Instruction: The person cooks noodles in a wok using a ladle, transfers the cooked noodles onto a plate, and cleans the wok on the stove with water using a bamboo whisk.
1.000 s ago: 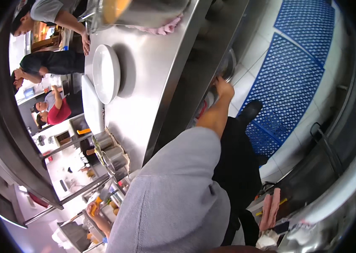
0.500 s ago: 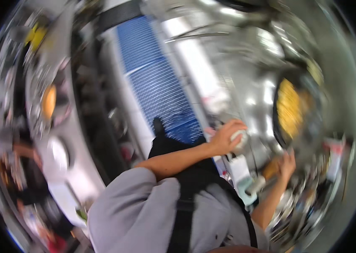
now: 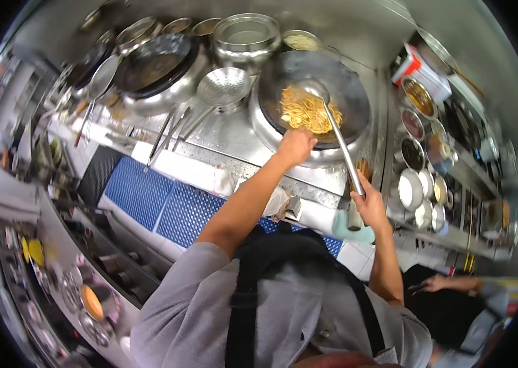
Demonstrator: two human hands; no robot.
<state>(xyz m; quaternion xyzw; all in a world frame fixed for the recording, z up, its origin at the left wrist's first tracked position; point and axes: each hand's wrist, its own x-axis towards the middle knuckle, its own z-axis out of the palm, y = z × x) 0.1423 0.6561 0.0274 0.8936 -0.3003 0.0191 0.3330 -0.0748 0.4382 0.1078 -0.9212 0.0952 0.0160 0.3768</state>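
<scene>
A dark wok (image 3: 357, 92) sits on a burner at the centre right, with brown-yellow noodles (image 3: 308, 113) in it. My left hand (image 3: 297, 146) is closed at the wok's near rim; its fingertips are partly hidden. Closed round the long metal handle of a ladle (image 3: 346, 153), my right hand (image 3: 369, 201) is to the right of and nearer than the wok. The ladle's bowl rests inside the wok, at the far side of the noodles. Beside my right hand, a wooden handle (image 3: 362, 167) shows partly.
Left of the wok lie a perforated strainer (image 3: 223, 86) and a second wok (image 3: 156, 64). A lidless steel pot (image 3: 247, 37) stands behind. Several seasoning bowls (image 3: 410, 189) line the right side. A co-worker's hand (image 3: 435, 283) is at the lower right. A white cloth (image 3: 188, 172) lies along the front edge.
The view has swung round toward the stove. My left hand, earlier away from the wok with something whitish, is now at its rim. My right hand now holds the ladle.
</scene>
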